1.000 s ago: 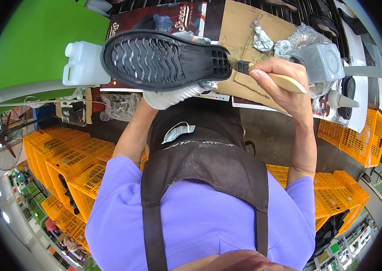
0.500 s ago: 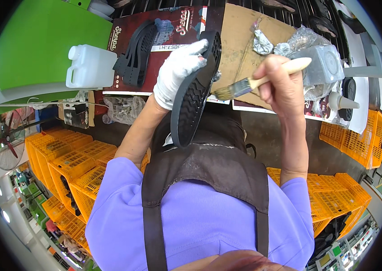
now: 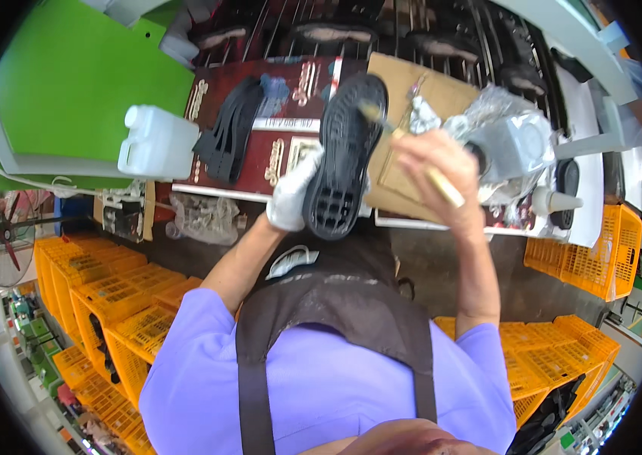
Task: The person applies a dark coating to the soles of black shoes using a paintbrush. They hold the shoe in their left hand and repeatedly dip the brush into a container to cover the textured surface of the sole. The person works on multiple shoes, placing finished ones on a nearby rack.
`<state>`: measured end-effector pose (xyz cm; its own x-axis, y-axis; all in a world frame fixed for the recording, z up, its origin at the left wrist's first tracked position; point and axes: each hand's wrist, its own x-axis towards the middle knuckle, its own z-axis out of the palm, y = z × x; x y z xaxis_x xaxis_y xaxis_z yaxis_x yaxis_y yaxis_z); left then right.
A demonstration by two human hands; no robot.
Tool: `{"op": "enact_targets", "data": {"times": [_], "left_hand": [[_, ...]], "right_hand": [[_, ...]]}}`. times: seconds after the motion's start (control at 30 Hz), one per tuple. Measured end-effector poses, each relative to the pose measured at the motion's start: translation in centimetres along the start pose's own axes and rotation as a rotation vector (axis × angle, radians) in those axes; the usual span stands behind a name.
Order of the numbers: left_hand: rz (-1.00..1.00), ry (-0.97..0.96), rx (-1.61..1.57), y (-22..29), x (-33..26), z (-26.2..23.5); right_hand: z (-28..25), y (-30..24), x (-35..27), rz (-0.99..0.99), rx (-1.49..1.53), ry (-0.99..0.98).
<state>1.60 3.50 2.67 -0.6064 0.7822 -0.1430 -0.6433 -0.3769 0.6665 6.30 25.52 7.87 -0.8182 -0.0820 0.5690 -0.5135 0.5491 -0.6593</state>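
Observation:
My left hand, in a white glove, grips a black shoe sole by its left side. The sole is held nearly upright in the picture, its ribbed, hollowed face toward me and its grid-patterned end nearest my body. In my bare right hand is a paintbrush with a pale wooden handle. Its blurred bristles lie over the far half of the sole; whether they touch cannot be told. On the dark red cardboard to the left rests a bundle of black soles.
A white jug stands at the left, near a green panel. On the right are a plastic-wrapped clear container, crumpled tissue and a white nozzle bottle. Black shoe parts lie on a far rack. Orange crates flank me.
The sole has turned from its edge and tread to show its hollowed face. My right hand has brought the brush from beside the sole to over its far half. The view has shifted.

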Motion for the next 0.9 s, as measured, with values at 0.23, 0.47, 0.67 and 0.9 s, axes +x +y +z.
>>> {"op": "enact_targets", "data": {"times": [0.23,0.47,0.67,0.9], "left_hand": [[0.005,0.084,-0.185,-0.6,2.1,-1.1],[-0.014,0.063,-0.086,1.6,3.2,4.8],[0.275,-0.316,-0.24,12.7,18.2,16.0],[0.766,0.163,0.537,20.9,34.1,12.6]], "right_hand": [[-0.7,-2.0,-1.5,0.151,0.468,-0.257],[-5.2,1.9,-6.4,0.396,0.931,0.682],[-6.6,1.8,-8.9,0.468,0.936,0.803],[-5.0,0.7,-8.3,0.539,0.855,0.741]]}}
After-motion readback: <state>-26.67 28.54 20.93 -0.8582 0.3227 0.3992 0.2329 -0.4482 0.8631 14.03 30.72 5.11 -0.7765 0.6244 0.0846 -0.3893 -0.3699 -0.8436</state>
